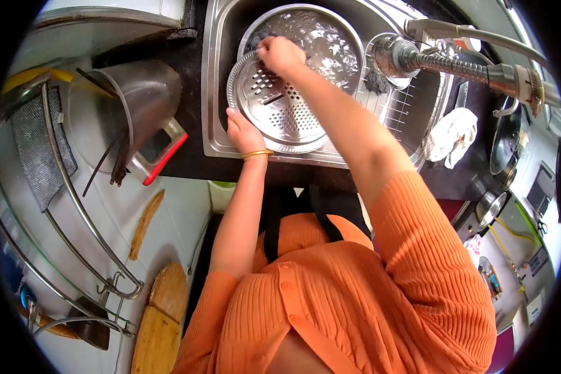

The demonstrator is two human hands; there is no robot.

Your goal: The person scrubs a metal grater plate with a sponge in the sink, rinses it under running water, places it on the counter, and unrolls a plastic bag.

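A round perforated metal tray (272,113) with a fluted rim, holes and a slot leans over a large steel basin (359,47) in the sink. My left hand (244,132), with a gold bangle at the wrist, grips the tray's near-left rim. My right hand (282,57) is closed at the tray's far edge; something dark shows beside its fingers, too hidden to name. Rippling water (324,40) fills the basin behind the tray.
A flexible metal faucet hose (449,65) reaches in from the right. Beyond the basin are a dark scouring pad (377,81) and wire rack (400,107). A white cloth (452,137) lies right of the sink; a translucent pitcher (149,93) stands left.
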